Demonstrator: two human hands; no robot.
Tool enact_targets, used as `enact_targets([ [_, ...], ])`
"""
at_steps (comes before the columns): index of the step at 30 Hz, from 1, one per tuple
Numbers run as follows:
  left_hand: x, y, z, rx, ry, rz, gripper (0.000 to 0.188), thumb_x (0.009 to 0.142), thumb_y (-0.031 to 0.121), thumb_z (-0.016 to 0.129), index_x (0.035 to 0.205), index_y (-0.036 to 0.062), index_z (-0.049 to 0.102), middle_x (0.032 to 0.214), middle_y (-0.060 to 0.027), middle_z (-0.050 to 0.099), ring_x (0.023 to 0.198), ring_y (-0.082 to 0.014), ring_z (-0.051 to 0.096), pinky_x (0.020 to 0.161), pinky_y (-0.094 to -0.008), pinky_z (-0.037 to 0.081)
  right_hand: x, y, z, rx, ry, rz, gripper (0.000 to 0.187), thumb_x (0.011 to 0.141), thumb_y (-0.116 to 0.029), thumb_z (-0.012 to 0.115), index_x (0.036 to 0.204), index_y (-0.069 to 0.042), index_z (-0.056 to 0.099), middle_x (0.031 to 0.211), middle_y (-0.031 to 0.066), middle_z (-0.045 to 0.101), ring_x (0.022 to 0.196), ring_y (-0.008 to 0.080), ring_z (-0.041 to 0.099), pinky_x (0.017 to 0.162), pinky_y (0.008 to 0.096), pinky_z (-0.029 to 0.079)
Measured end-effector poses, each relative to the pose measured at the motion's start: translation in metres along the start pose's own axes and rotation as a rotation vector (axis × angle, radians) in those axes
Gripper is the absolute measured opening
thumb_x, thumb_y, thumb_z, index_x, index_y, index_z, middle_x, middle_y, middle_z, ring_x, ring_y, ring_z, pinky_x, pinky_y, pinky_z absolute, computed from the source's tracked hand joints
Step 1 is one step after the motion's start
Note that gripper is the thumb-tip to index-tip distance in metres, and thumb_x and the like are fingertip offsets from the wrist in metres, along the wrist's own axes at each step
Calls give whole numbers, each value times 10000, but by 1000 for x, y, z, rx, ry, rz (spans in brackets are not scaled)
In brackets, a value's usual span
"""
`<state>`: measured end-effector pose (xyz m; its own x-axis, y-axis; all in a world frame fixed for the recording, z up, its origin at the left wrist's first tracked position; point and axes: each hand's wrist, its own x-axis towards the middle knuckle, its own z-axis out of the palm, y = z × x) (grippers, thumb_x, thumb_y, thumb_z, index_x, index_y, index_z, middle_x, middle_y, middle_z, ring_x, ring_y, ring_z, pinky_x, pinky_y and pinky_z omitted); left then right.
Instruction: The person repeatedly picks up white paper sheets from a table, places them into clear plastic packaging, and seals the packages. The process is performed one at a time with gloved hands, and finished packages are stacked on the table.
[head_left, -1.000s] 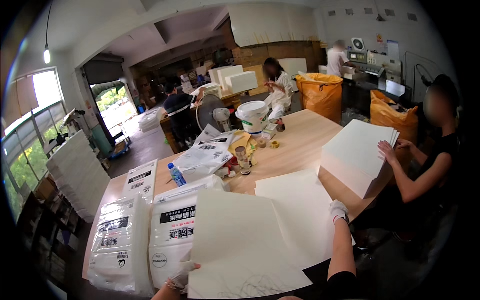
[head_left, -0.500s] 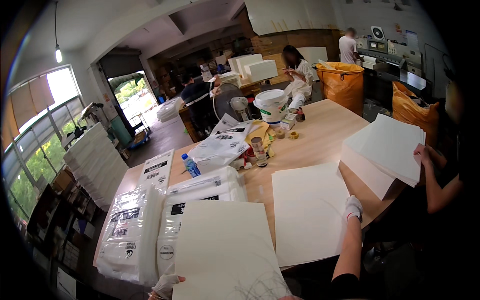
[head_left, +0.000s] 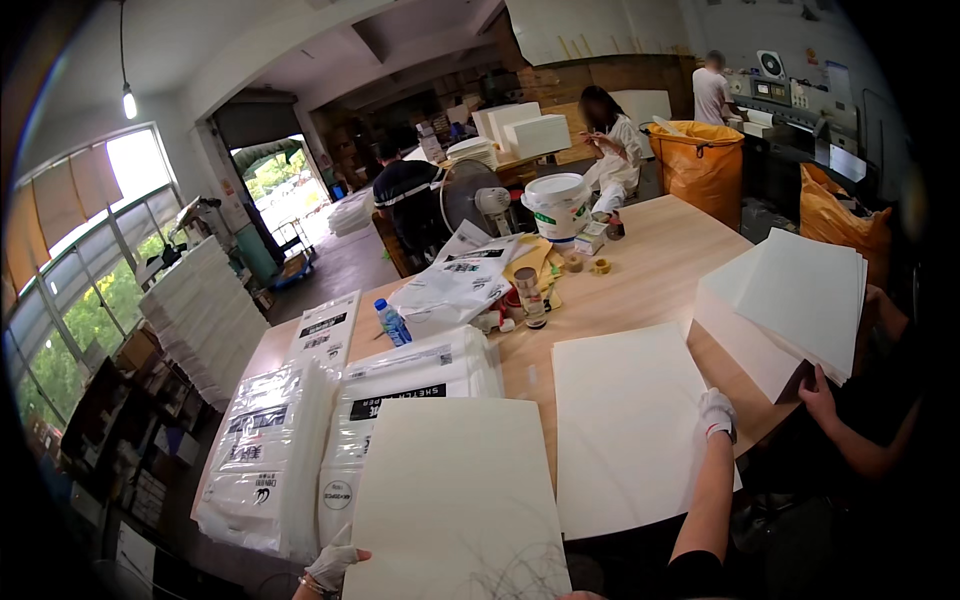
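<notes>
At the near edge, my left hand [head_left: 334, 564] in a white glove with bare fingertips is closed on the lower left edge of large cream paper sheets [head_left: 455, 490]. These sheets are tilted up and overlap the plastic-wrapped packs. To the right, my right hand [head_left: 716, 412], also gloved, grips the right edge of a flat stack of paper [head_left: 630, 430] on the table; its fingertips are partly hidden. Beyond it, a co-worker's bare hands [head_left: 820, 398] hold a tall block of white sheets [head_left: 765, 310], its top sheets fanned.
Clear-wrapped paper packs [head_left: 262, 465] lie left on the wooden table [head_left: 650, 235]. Behind them are a water bottle [head_left: 392, 322], loose plastic bags [head_left: 455, 285], a brown jar [head_left: 530, 298], tape rolls [head_left: 601, 266] and a white bucket [head_left: 557, 207]. Past a fan [head_left: 475, 200], people sit and stand.
The view has shifted slightly. At the right, the co-worker's near hand has moved down to the lower corner of the white block. Both my hands keep their places on the paper.
</notes>
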<state>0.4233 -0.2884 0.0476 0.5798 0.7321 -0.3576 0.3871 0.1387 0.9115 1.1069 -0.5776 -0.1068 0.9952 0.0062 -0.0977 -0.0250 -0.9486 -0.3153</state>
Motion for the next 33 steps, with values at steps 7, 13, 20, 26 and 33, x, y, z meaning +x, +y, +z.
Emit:
enact_targets([
  [7,-6,7,0,-91,19,-111,636,732,-100,551,1328,56,396,1134,-109,571,977,-203,579,789,-301,490,14,6,10,-10,12,-40,343,883,-350,433,1060,-77,538,969,137,631,889,309,617,739,437,489],
  [13,-7,0,5,-116,43,-30,643,703,-89,522,1319,55,405,1129,-109,572,958,-200,588,762,-299,499,15,26,3,66,100,-87,348,881,-258,469,1165,-57,468,1048,123,574,940,242,576,792,374,468],
  [20,0,-10,-18,-202,-91,-71,666,692,-121,420,1333,56,374,1152,-130,551,941,-217,606,720,-309,524,-233,29,34,984,-397,-447,443,878,-151,511,1287,-35,386,1141,108,507,999,162,530,853,300,443],
  [26,3,25,-32,-117,-131,-62,729,665,-65,510,1366,30,333,1082,-106,579,849,-174,588,692,-278,490,-388,-33,50,1445,-975,-359,472,888,-110,518,1323,8,375,1230,128,496,1057,199,530,903,324,442],
  [33,10,42,-50,286,-107,-48,711,742,55,578,1392,35,290,889,-78,632,709,-162,604,611,-266,481,-392,-71,22,1509,-1077,-82,284,889,-254,576,1010,4,575,1024,128,613,997,238,580,854,386,476],
])
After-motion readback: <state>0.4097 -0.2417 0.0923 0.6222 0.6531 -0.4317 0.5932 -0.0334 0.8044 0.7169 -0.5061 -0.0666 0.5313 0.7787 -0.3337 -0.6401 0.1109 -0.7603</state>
